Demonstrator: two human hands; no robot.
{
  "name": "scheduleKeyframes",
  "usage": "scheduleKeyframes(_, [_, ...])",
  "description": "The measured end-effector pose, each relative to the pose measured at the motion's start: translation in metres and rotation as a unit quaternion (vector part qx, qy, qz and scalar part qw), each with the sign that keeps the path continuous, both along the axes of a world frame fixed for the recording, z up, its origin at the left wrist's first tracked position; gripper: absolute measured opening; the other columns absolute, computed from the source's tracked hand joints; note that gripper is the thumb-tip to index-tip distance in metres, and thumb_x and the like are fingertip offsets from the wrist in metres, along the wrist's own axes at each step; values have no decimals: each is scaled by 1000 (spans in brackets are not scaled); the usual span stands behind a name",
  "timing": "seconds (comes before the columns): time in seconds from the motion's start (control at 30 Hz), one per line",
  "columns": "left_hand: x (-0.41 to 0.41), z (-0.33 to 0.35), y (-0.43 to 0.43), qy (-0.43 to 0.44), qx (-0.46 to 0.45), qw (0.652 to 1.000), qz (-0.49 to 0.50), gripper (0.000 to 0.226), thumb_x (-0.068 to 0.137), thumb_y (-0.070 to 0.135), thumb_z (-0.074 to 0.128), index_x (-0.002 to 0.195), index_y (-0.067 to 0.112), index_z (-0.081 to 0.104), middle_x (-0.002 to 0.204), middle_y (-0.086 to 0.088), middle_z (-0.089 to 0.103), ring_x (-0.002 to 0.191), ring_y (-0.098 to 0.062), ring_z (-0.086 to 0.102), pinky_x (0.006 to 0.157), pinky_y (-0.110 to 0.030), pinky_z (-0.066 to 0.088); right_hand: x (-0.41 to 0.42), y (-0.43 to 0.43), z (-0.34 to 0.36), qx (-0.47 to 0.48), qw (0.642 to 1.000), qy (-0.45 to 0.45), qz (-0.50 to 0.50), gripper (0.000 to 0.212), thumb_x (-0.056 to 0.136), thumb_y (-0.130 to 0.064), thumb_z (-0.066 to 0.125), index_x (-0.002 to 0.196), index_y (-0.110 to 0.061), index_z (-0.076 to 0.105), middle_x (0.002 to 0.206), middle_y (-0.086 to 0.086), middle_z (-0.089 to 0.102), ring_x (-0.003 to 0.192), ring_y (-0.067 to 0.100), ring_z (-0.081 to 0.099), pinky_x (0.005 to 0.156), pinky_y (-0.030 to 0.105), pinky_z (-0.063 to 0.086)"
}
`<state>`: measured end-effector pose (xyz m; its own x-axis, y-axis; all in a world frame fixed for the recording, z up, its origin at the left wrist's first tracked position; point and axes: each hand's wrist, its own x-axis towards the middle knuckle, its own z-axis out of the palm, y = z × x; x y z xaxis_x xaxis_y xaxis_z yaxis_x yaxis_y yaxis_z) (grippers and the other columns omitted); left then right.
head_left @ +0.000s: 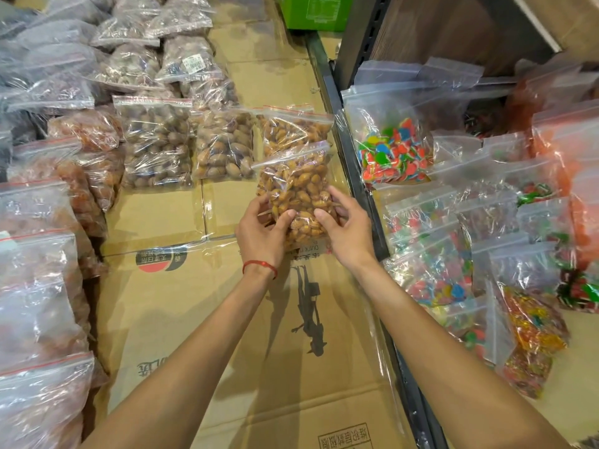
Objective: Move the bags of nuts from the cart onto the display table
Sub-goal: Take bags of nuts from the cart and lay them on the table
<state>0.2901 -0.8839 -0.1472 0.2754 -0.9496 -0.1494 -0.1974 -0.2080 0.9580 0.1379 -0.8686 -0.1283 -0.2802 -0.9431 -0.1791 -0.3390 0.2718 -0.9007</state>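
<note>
A clear zip bag of golden-brown nuts (296, 186) lies on the cardboard-covered display table (181, 306). My left hand (262, 233) grips its lower left edge, thumb on top. My right hand (345, 226) grips its lower right edge. The bag's top overlaps a second bag of the same nuts (291, 128) just beyond it. To the left of these lie two bags of larger brown nuts (157, 142) (223, 144). The cart is not in view.
Many bags of dried fruit and nuts fill the table's left side (42, 254) and far end. A dark metal shelf rail (363, 196) runs along the right. Beyond it, bags of coloured sweets (393, 150) crowd a shelf. A green box (314, 11) stands at the back.
</note>
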Motion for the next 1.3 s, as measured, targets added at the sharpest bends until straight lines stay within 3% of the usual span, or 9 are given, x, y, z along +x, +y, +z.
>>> scheduleKeyframes(0.13, [3, -3, -2, 20, 33, 999, -10, 52, 83, 27, 87, 129, 17, 64, 112, 4, 68, 98, -15, 69, 90, -30, 58, -1, -1, -6, 10, 1000, -25, -5, 59, 98, -18, 77, 153, -22, 56, 137, 3, 71, 122, 13, 69, 104, 47, 60])
scheduleKeyframes(0.3, [6, 3, 5, 40, 33, 998, -36, 47, 87, 25, 83, 127, 22, 59, 107, 18, 64, 94, 8, 63, 85, -20, 57, 2, 2, -4, 0, 1000, 9, -6, 55, 100, -21, 74, 151, -15, 56, 131, -7, 67, 114, 2, 63, 101, 21, 55])
scheduleKeyframes(0.37, [7, 2, 13, 38, 30, 997, -55, 59, 85, 27, 86, 135, 21, 55, 116, 14, 65, 100, 10, 61, 85, -15, 53, 3, 6, -6, 6, 1000, 16, -20, 53, 100, -24, 75, 149, -14, 58, 126, -8, 65, 107, -1, 61, 100, 24, 54])
scheduleKeyframes(0.47, [12, -4, 21, 5, 26, 994, -103, 84, 77, 26, 92, 147, 18, 46, 134, 6, 61, 115, -5, 64, 98, -25, 54, 4, 10, -7, 14, 1000, 19, -18, 52, 100, -27, 74, 148, -15, 58, 124, -7, 65, 106, -2, 61, 101, 29, 54])
scheduleKeyframes(0.57, [15, -5, 23, -60, 8, 991, -118, 92, 76, 27, 92, 152, 16, 40, 144, -2, 55, 125, -16, 59, 109, -36, 50, 4, 17, -3, 22, 999, 44, -10, 56, 102, -34, 71, 152, -18, 53, 142, -2, 59, 123, 10, 60, 109, 34, 52])
scheduleKeyframes(0.83, [23, -2, 48, -174, -34, 973, -150, 87, 86, 37, 81, 154, 13, 33, 148, -8, 42, 133, -27, 51, 109, -48, 48, 2, 63, 3, -7, 968, 240, 74, 50, 105, -29, 62, 153, -19, 51, 150, -3, 49, 137, 16, 50, 111, 38, 47])
scheduleKeyframes(0.93, [30, 9, 64, -263, -84, 943, -187, 72, 93, 37, 73, 152, 15, 39, 147, -7, 45, 135, -25, 48, 104, -43, 51, -5, 82, 8, -40, 937, 334, 98, 48, 102, -31, 61, 148, -16, 57, 143, 0, 55, 130, 21, 55, 100, 47, 56])
scheduleKeyframes(1.07, [37, 25, 83, -394, -154, 864, -274, 56, 99, 41, 59, 147, 12, 50, 141, -10, 53, 125, -31, 53, 97, -47, 53, -14, 109, 22, -81, 894, 430, 97, 46, 95, -30, 68, 138, -13, 65, 135, 5, 65, 126, 26, 59, 100, 46, 55])
scheduleKeyframes(1.3, [32, 42, 117, -511, -191, 755, -364, 59, 99, 54, 40, 141, 17, 55, 141, -7, 57, 130, -33, 50, 98, -48, 46, -30, 175, 40, -92, 844, 520, 93, 48, 94, -39, 63, 131, -10, 67, 129, 11, 65, 123, 31, 57, 104, 44, 42])
